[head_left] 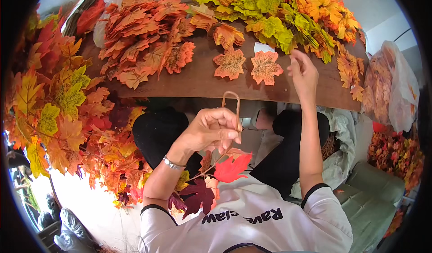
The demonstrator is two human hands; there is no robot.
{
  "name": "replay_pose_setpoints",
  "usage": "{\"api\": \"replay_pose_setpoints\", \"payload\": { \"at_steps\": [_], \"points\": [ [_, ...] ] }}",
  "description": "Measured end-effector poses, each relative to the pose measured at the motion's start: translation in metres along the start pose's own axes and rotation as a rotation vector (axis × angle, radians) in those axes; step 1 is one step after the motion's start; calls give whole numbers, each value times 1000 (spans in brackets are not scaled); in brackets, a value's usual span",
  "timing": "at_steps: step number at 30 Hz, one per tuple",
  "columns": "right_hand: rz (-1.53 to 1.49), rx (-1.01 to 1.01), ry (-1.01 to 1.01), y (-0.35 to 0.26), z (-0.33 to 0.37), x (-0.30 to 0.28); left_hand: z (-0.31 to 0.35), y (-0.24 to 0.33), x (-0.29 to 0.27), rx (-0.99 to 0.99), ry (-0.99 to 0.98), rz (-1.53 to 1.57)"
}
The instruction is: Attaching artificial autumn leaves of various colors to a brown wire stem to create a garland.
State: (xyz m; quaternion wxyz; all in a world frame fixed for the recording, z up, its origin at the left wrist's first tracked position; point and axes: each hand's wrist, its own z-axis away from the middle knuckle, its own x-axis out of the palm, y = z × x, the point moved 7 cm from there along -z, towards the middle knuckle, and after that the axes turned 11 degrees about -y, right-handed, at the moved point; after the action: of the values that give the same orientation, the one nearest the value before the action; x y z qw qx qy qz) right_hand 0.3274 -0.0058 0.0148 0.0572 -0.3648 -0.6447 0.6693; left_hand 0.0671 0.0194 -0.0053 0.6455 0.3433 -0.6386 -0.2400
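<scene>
My left hand (209, 129) is closed around the brown stem (230, 101) of an artificial leaf branch, above my lap. The stem's bare top end bends over into a hook. Lower down, the branch carries a red maple leaf (233, 166), a dark maroon leaf (198, 197) and some orange and yellow ones, partly hidden by my forearm. Over the table's right half is my right hand (303, 71), its fingers loosely bent and apart, with nothing visible in them. Its fingertips are beside the yellow-green leaf pile (274, 30). Two single orange leaves (229, 64) lie flat to its left.
Stacks of orange-red leaves (144, 41) cover the left of the brown table (198, 80); yellow-orange leaves (328, 10) lie at the far right. Leafy branches (58, 113) crowd my left side. A clear plastic bag of leaves (387, 86) hangs at the table's right end.
</scene>
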Motion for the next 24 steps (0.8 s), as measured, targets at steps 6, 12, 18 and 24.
{"api": "replay_pose_setpoints", "payload": {
  "at_steps": [6, 12, 18, 24],
  "points": [
    [482, -659, -52, -81, 34, 24, -1, 17, 10, -187, -31, -191],
    [869, -691, -244, -70, -1, 96, -20, 41, 30, -173, -122, -202],
    [905, -666, -185, -49, -18, 109, -23, 29, 8, -13, -68, -156],
    [231, -356, -260, -93, -16, 32, -10, 25, -25, 39, 272, -11]
  ]
}}
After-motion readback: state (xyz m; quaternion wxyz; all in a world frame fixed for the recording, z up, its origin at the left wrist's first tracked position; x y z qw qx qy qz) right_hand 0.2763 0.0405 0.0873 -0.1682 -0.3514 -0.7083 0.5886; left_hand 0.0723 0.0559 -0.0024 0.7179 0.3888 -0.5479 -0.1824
